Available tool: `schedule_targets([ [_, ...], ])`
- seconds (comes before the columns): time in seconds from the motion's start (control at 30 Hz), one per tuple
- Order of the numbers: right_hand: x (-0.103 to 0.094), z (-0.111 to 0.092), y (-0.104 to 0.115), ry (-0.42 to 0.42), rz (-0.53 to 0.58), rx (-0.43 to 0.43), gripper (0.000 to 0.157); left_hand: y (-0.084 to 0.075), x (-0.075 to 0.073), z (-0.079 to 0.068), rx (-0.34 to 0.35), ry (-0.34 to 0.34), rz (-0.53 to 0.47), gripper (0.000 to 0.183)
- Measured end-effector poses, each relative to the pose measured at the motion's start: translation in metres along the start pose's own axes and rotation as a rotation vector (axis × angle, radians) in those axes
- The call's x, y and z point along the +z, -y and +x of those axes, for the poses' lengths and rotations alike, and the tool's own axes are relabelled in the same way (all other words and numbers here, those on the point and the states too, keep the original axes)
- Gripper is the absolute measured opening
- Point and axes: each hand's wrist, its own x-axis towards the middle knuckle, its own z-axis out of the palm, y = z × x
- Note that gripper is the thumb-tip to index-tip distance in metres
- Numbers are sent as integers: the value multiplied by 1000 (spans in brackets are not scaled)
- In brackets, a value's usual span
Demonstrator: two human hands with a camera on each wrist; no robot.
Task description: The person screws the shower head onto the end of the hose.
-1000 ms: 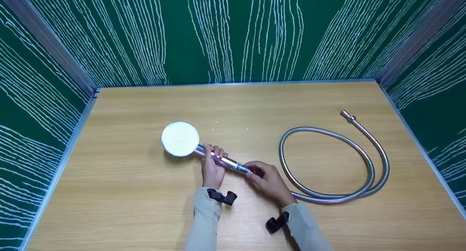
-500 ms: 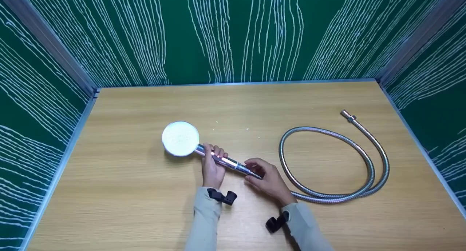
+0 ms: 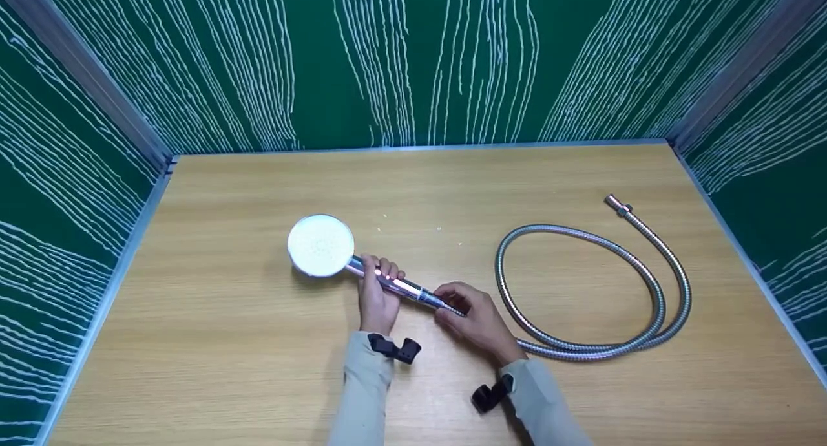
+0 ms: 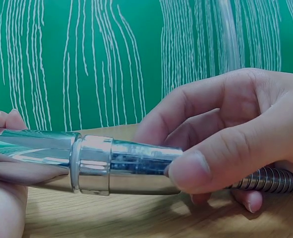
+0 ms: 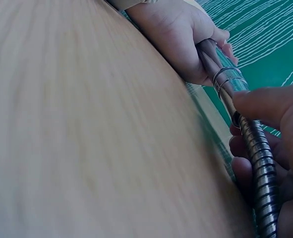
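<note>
A chrome shower head (image 3: 320, 245) with a round white face lies on the wooden table (image 3: 226, 368). My left hand (image 3: 381, 273) grips its handle (image 3: 397, 284) around the middle. My right hand (image 3: 453, 304) pinches the metal nut where the flexible hose (image 3: 585, 352) meets the handle's end. In the left wrist view the chrome handle (image 4: 121, 166) runs across the frame, with the right hand's thumb and fingers (image 4: 220, 158) curled round its end and the ribbed hose (image 4: 272, 179) leading off right. In the right wrist view the hose (image 5: 260, 173) runs up to the handle (image 5: 220, 74), which the left hand (image 5: 181, 34) holds.
The hose loops in a coil on the right half of the table, its free end fitting (image 3: 618, 205) near the right wall. Green patterned walls (image 3: 413, 64) close in the back and both sides. Black wrist camera mounts (image 3: 394, 349) sit on both sleeves.
The right hand's fingers have shifted slightly round the nut at the handle's end. The shower head, left hand and hose coil have stayed put.
</note>
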Motion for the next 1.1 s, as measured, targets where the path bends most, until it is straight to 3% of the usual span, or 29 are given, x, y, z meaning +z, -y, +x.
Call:
schedule_targets([
  [0.3,0,0,2,11,-6,35,23,0,0,1,4,-4,2,35],
  [0.73,-1,-1,-2,18,21,-2,20,1,-2,0,3,20,28,37],
  [1.1,-1,-2,-3,11,34,-20,40,0,-1,0,-8,-6,17,36],
])
